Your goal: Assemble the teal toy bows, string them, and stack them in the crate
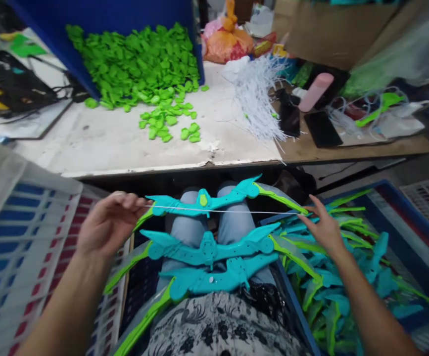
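Across my knees lies a turquoise toy bow (pixel 225 199) with lime-green limbs. A thin white string (pixel 236 212) stretches along it, taut between my hands. My left hand (pixel 106 225) is closed, pinching the string near the bow's left end. At the other end, my right hand (pixel 323 227) has thumb and fingers closed on the tip of the green limb, where the string meets it. Two more bows rest on my lap nearer my body: a second toy bow (pixel 184 253) and a third toy bow (pixel 214 283).
Green plastic pieces (pixel 136 59) spill from a tipped blue bin (pixel 106 15) onto the white table (pixel 103 141). A bundle of white strings (pixel 257 99) lies right of them, beside phones (pixel 321 129). A crate of bow parts (pixel 333 282) stands right; a white crate (pixel 43 222) stands left.
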The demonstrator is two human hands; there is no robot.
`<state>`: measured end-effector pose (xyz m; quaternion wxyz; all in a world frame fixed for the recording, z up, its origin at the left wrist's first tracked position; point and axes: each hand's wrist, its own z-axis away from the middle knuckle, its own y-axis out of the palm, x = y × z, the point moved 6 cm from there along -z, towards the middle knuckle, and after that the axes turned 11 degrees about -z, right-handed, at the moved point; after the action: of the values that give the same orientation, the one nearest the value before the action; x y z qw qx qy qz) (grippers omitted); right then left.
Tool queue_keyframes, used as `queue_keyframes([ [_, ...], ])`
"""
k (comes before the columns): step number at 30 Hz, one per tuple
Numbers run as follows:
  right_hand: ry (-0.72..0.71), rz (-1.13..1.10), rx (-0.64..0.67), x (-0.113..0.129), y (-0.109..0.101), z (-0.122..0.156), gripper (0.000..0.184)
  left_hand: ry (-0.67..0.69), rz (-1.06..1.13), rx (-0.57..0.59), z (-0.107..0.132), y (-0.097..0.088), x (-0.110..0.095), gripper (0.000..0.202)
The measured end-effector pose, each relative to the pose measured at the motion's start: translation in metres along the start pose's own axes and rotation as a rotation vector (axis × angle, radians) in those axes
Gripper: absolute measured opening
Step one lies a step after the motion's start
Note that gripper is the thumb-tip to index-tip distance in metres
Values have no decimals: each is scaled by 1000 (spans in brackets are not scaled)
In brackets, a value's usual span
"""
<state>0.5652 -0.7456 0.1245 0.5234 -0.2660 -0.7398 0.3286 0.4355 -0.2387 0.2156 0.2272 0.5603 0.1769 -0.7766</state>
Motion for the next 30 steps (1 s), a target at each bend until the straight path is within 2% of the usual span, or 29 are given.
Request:
queue_keyframes([
  [3, -245, 76, -46, 52, 4, -20, 42, 4, -73, 98, 17, 17, 6, 16],
  [5, -398, 29, -54, 106, 26, -31, 30, -27, -82, 156, 25, 31, 14, 27],
  [6, -472, -12, -11, 135, 45, -34, 27, -54, -53, 189, 29, 37, 18, 34],
  [9, -739, -61, 309, 225, 128, -28, 30, -138, 59, 288, 40, 52, 33, 35],
  [10, -798, -28, 407, 247, 156, -23, 34, -158, 86, 313, 43, 54, 37, 32],
  [12, -850, 63, 554, 275, 202, -16, 38, -169, 120, 352, 47, 52, 42, 27],
  [13, -848, 105, 610, 282, 217, -15, 38, -157, 131, 360, 48, 49, 43, 25],
  [15, -811, 142, 702, 283, 232, -20, 40, -114, 142, 331, 49, 35, 44, 23],
  [18, -725, -10, 843, 269, 228, -41, 47, -71, 152, 189, 45, 5, 48, 24],
  [22, -522, -297, 997, 246, 219, -69, 45, 7, 88, -104, 26, -39, 55, 24],
  [25, -402, -341, 1025, 235, 221, -75, 43, 108, -41, -292, 5, -67, 54, 22],
  [30, -353, -371, 1004, 237, 222, -74, 43, 173, -198, -435, -21, -96, 50, 21],
])
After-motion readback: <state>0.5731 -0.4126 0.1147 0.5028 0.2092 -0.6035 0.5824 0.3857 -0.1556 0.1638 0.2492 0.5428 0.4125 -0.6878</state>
